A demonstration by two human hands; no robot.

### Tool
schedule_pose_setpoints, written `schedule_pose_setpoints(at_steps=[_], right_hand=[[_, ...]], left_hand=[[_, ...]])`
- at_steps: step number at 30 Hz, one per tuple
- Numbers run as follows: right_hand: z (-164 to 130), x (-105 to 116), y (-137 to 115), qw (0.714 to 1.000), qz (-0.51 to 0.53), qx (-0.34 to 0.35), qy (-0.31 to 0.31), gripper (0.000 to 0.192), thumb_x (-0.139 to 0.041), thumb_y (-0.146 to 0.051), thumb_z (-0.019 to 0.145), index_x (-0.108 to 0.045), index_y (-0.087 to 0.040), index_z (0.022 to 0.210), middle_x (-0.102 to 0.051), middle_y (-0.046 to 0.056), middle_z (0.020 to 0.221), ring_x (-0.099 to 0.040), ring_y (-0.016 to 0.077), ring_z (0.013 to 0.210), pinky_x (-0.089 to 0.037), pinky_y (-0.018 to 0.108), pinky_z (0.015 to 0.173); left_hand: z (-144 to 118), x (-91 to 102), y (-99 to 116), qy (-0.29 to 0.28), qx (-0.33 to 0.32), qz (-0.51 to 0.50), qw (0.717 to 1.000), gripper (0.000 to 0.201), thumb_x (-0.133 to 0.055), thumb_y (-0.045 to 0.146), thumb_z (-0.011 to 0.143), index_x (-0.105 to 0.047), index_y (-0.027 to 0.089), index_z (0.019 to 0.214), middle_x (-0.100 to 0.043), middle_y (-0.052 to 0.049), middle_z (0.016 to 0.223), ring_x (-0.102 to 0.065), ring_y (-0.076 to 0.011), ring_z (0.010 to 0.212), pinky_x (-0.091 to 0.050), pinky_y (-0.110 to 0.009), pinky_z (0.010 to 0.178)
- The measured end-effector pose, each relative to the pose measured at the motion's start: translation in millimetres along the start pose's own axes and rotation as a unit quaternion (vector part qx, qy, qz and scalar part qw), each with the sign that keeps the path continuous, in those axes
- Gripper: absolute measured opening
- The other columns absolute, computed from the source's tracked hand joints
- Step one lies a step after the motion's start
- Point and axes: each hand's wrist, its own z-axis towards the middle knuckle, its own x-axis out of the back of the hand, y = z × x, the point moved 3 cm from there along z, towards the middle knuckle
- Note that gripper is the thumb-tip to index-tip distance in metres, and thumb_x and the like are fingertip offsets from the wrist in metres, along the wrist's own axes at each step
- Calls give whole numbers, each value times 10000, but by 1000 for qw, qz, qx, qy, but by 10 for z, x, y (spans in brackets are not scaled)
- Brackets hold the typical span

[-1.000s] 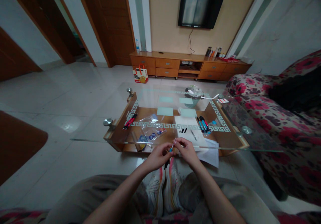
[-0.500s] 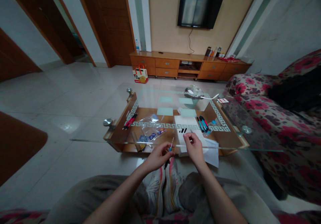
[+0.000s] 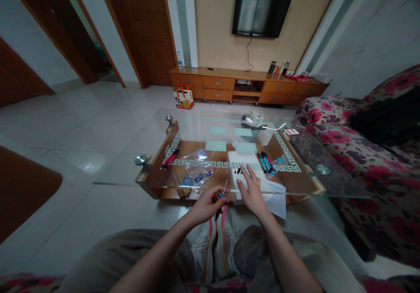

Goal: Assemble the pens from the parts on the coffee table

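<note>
Glass coffee table (image 3: 305, 170) on pale tiles; left grip (image 3: 207, 204) pinches a pen refill (image 3: 223, 189), right grip (image 3: 252, 187) spread flat on paper (image 3: 243, 158).

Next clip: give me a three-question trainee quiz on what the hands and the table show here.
1. True or false: the left hand holds a thin pen refill.
2. The right hand rests on: A) the plastic bag, B) the white paper, C) the red pens.
3. Fill in: the small black caps lie just beyond the right hand's ____.

Key: 1 true; 2 B; 3 fingertips.
</note>
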Motion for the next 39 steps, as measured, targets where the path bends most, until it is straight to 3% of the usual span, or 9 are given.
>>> schedule_pose_setpoints(at_steps=[8,15,19,22,27,32,39], right_hand=[[3,-56,63,1000,-7,3,-18,574,-456,-394,978,-373,-269,1531,-380,134,1554,-383,319,1398,-335,539,1085],[0,-58,78,1000,8,-1,4,577,-497,-382,956,-419,-207,1500,-429,157,1510,-387,320,1386,-329,547,1103],[43,66,20,993,87,-40,63,486,-510,-363,939,-541,-216,1401,-528,157,1402,-500,304,1274,-470,494,985],[75,148,-3,975,181,-86,101,386,-530,-364,924,-634,-203,1259,-615,151,1270,-610,267,1091,-549,412,829],[95,119,40,926,320,-170,105,305,-633,-388,855,-670,-183,1078,-699,115,1072,-671,226,893,-561,384,783],[95,89,33,876,415,-213,122,401,-726,-362,771,-624,-199,1123,-691,74,1049,-691,204,864,-557,323,702],[99,94,9,866,430,-227,120,461,-742,-364,757,-623,-188,1166,-686,71,1014,-688,197,865,-556,311,692]], left_hand=[[-3,-6,6,-8,3,-6,1000,390,-625,432,898,-578,163,1177,-717,-57,917,-650,-126,623,-470,-207,529],[-1,11,7,-3,-2,10,1000,386,-626,434,900,-595,162,1171,-718,-55,911,-647,-123,631,-465,-205,540],[-2,7,-3,-5,6,0,1000,390,-619,439,900,-587,162,1172,-719,-62,929,-648,-127,635,-484,-218,555],[-3,4,-1,-2,7,6,1000,387,-618,436,899,-590,167,1176,-719,-61,934,-644,-127,635,-479,-217,548],[-1,6,1,4,6,14,1000,402,-646,448,881,-600,174,1172,-716,-45,914,-636,-125,638,-481,-216,552],[-5,11,3,4,11,19,1000,408,-641,453,884,-600,170,1174,-716,-46,907,-631,-123,629,-475,-214,547],[-3,6,-8,4,11,28,1000,397,-629,443,889,-597,168,1172,-711,-45,898,-615,-114,601,-445,-201,519]])
